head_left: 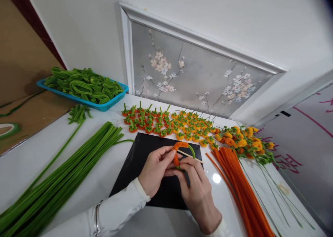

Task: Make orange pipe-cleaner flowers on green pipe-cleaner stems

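Over a black mat [130, 171], my left hand [158, 167] pinches a coiled orange pipe cleaner [180, 145] between thumb and fingers. The orange coil wraps around a green pipe cleaner [191, 151], which bends in an arc from its right end toward my other hand. My right hand [194, 181] is closed on the lower part of this piece, near a short green end; its fingertips partly hide it. A thin pale wooden stick [191, 156] lies behind the coil, its left end hidden by the hands, and I cannot tell whether a hand holds it.
Long green pipe cleaners [70, 174] lie at left, orange ones [239, 185] at right. Behind the mat stand rows of small orange pumpkins [148, 122] and yellow ones [189, 126]. A blue basket [104, 107] holds green loops. Stemmed flowers [241, 141] lie at right. Green tape [15, 131] sits far left.
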